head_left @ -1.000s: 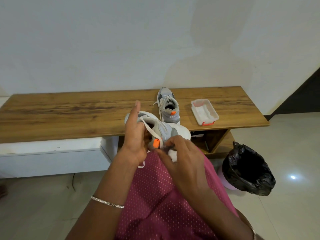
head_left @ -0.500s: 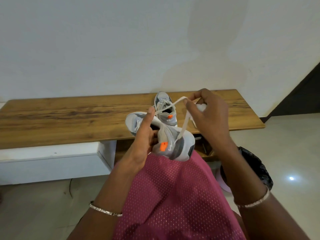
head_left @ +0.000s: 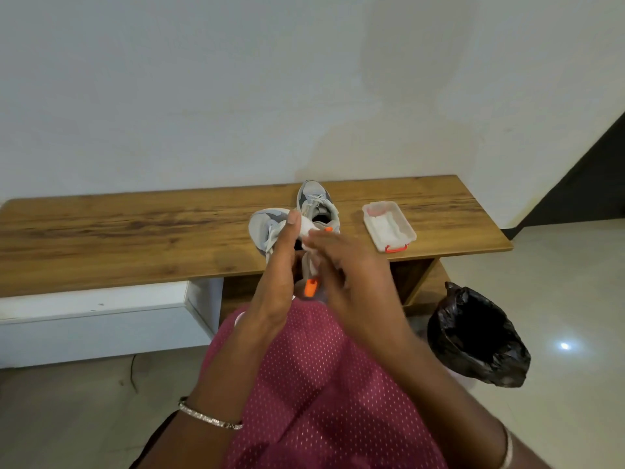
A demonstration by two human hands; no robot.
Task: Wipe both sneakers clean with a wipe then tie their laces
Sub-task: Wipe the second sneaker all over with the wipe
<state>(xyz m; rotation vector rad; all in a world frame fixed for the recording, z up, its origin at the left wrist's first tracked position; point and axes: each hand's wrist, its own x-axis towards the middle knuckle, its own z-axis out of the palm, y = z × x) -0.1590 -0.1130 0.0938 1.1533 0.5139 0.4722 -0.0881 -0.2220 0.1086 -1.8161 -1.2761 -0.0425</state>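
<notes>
One grey-and-white sneaker [head_left: 265, 228] with an orange heel tab lies on my lap, toe pointing away. My left hand [head_left: 279, 272] grips it from the left side, thumb raised against the tongue. My right hand [head_left: 348, 265] lies over the shoe's right side. Its blurred fingertips pinch a white lace [head_left: 307, 229] right beside the left thumb. Most of the shoe's opening is hidden by both hands. The second sneaker [head_left: 316, 203] stands upright on the wooden bench [head_left: 135, 235] just behind, heel toward me.
An open clear wipe box [head_left: 389, 226] with orange clips sits on the bench to the right of the sneakers. A bin lined with a black bag [head_left: 475, 336] stands on the floor at the right. A white drawer unit [head_left: 94, 323] sits under the bench's left part.
My right hand, which had pulled the lace up and to the right, has come back down onto the sneaker next to the left thumb. The left hand keeps its hold.
</notes>
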